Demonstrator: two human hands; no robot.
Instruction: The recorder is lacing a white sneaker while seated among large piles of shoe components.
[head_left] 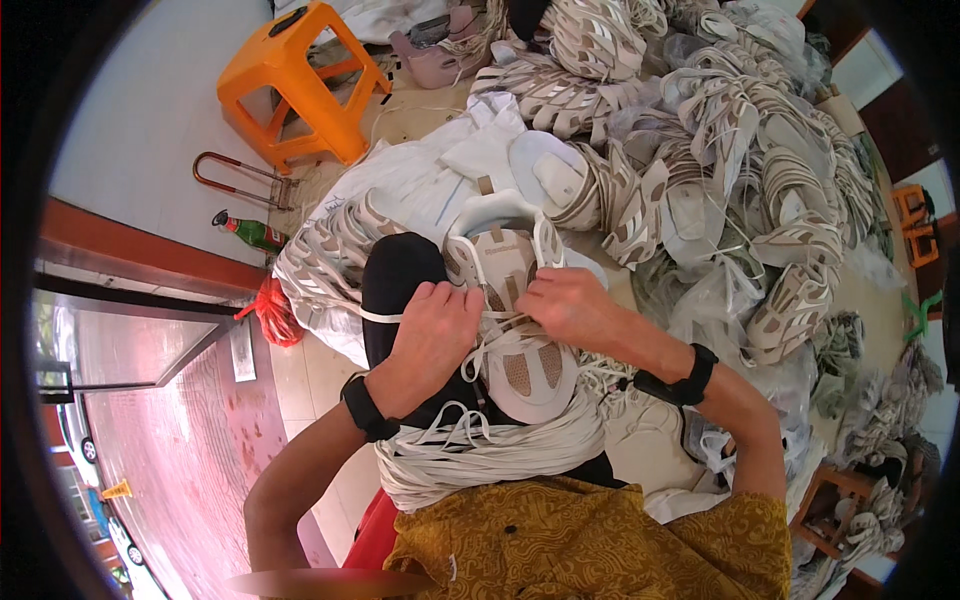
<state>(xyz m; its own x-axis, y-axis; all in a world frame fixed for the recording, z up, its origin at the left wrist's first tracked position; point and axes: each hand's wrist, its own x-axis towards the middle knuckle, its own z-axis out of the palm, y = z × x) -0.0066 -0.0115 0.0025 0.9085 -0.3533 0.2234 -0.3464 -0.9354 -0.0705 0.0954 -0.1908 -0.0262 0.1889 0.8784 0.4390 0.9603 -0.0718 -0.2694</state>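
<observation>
A beige and tan shoe upper (528,378) with mesh panels lies over my lap, its toe toward me and its padded collar away. White shoelace (382,318) sticks out to the left of my left hand (437,325), whose fingers are closed on it beside the lacing edge. My right hand (570,302) pinches at the opposite lacing edge, also on shoelace; its fingertips are partly hidden. Between both hands a strand crosses the tongue (502,250), and loose lace ends hang over the toe. A thick bundle of white laces (490,455) rests across my lap.
Heaped shoe uppers (700,140) cover the floor ahead and right, some among clear plastic. More uppers (325,250) lie on white sacking at left. An orange stool (315,100), a green bottle (255,234) and a red plastic bag (275,312) stand near the left wall and doorway.
</observation>
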